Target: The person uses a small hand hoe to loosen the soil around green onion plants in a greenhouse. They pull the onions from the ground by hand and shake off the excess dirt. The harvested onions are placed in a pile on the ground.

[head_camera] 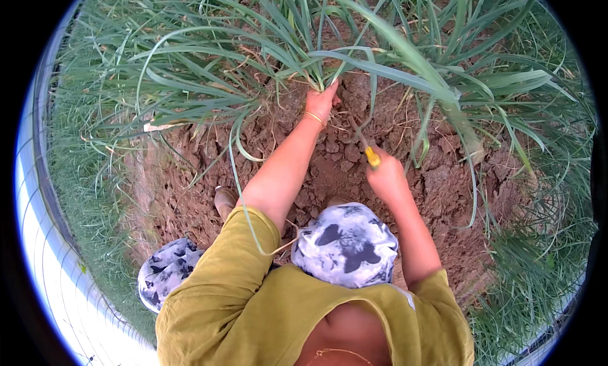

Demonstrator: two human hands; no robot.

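Note:
My left hand point(321, 101) is closed around the base of a clump of long green leaves point(317, 74), just above the soil. To its lower right, my right hand point(387, 173) grips a yellow-handled tool point(373, 158) with a thin, curved metal end, probably a sickle. Its metal part point(362, 133) points up and left towards loose clods below the clump; the exact shape of its tip is hard to make out. Roots or dry stalks lie around the soil near my left hand.
Reddish-brown cloddy soil point(332, 176) lies between me and the plants. More long-leaved plants point(199, 81) stand ahead and to both sides. Blurred leaves point(427, 81) arch over the right side. A shoe point(225, 202) rests on the soil at left. Netting point(42, 252) borders the far left.

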